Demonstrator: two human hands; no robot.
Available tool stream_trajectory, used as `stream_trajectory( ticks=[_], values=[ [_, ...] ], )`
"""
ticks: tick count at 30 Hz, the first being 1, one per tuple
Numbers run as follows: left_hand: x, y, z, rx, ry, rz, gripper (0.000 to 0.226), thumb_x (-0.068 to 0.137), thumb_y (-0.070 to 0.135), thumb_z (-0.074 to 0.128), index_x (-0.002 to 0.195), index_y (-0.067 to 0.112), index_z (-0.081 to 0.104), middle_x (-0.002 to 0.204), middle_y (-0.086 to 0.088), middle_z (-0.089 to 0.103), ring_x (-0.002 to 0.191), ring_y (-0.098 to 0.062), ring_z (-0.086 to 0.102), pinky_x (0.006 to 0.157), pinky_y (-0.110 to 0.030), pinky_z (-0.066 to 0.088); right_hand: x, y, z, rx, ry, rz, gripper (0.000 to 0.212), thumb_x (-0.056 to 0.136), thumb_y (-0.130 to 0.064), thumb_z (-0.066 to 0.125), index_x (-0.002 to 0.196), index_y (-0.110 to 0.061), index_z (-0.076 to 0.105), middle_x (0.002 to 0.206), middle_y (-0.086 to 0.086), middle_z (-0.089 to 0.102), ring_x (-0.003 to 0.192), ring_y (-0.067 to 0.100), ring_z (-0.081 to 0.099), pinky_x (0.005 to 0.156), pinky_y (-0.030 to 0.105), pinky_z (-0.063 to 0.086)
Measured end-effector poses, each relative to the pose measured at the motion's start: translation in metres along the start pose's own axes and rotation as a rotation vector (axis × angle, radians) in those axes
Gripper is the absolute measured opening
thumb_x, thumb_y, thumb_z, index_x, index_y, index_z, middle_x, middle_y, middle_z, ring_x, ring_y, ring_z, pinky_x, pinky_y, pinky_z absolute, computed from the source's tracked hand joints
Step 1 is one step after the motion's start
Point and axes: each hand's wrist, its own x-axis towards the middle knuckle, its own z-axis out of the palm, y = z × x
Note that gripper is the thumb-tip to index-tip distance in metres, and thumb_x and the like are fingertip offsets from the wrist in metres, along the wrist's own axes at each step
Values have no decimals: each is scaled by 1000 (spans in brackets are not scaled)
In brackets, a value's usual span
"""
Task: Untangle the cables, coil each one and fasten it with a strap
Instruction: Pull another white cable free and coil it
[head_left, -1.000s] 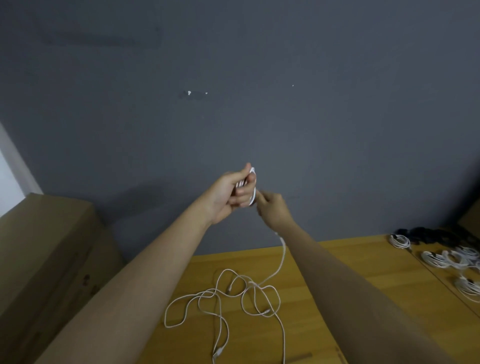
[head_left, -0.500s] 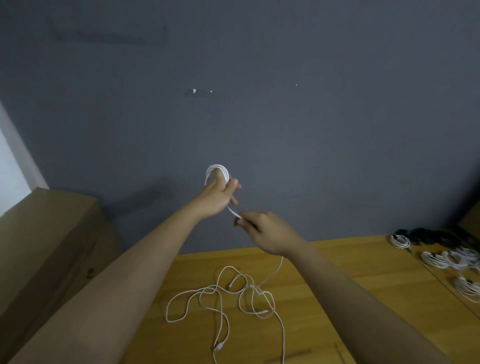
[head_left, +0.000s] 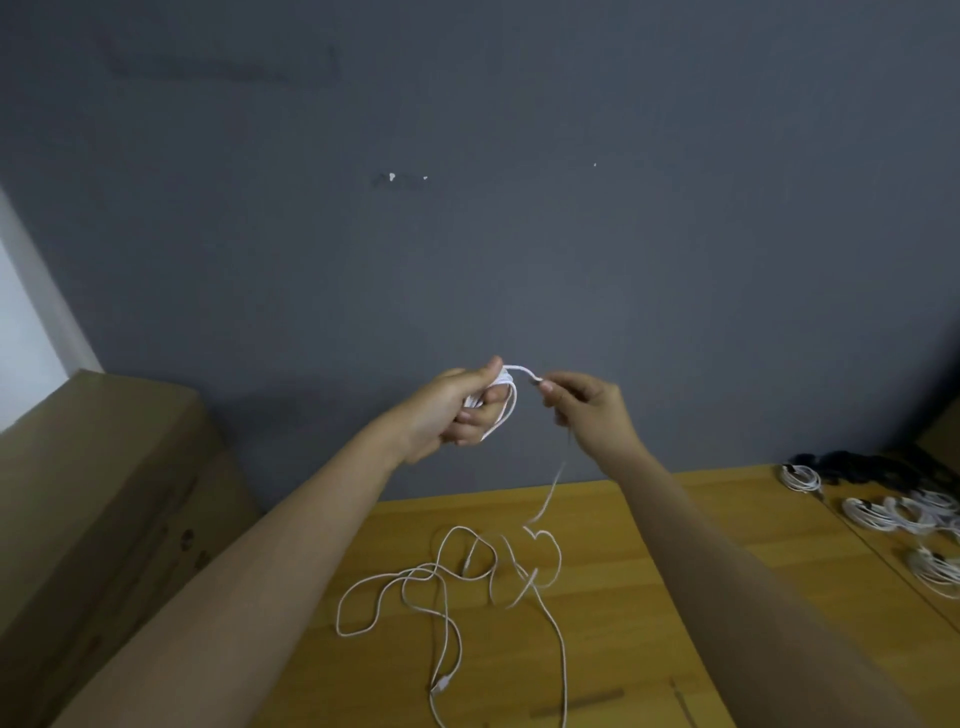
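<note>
Above the wooden table, the left hand grips a small coil of white cable while the right hand pinches the feeding strand taut, seemingly so each loop lays neatly as slack rises from the tangle below.

Loose white cable lies tangled mid wooden desk. Coiled white cable bundles lie far right. Brown cardboard box stands left of desk.

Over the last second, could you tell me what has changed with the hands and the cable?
The right hand slid out to the right, still pinching the white cable, now pulled level from the coil. The left hand still grips that coil. The loose tangle on the table shifted slightly.
</note>
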Motion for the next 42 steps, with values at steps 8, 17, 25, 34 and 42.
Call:
stream_trajectory(
  ticks=[8, 17, 25, 34, 42],
  values=[
    [13, -5, 5, 53, 245, 137, 27, 105, 28, 28, 82, 17, 36, 62, 4, 39, 41, -6, 29, 54, -23, 30, -38, 32, 56, -129, -287, 72, 31, 103, -16, 38, 126, -6, 56, 60, 1, 46, 50, 4, 42, 51, 15, 36],
    [25, -47, -10, 653, 463, -77, 23, 102, 28, 31, 96, 8, 41, 89, -19, 54, 76, -32, 55, 80, -38, 48, -62, 20, 58, -407, -369, -36, 19, 97, -19, 50, 100, -12, 67, 60, -10, 52, 53, 6, 46, 55, 25, 36],
    [-1, -61, -26, 959, 296, -123, 31, 101, 46, 30, 78, 24, 34, 83, 10, 36, 76, -12, 40, 76, -34, 39, -60, 10, 29, -193, -343, -48, 18, 94, -18, 58, 89, -6, 70, 56, -6, 42, 48, 3, 34, 49, 19, 29],
    [-13, -18, -2, 379, 47, -101, 43, 104, 41, 23, 74, 15, 42, 55, 5, 30, 43, -7, 22, 43, -19, 21, -11, -4, 12, -72, -17, -122, 10, 91, -17, 63, 95, -18, 72, 65, -14, 62, 52, -2, 49, 53, 10, 37],
    [-13, -2, 3, -160, 134, 126, 44, 103, 42, 19, 72, 17, 36, 47, 8, 30, 34, -4, 19, 47, -21, 26, -38, 17, 45, 95, -186, 80, 27, 101, -15, 44, 119, -9, 63, 66, 7, 57, 46, 6, 43, 49, 16, 38]
  ],
)
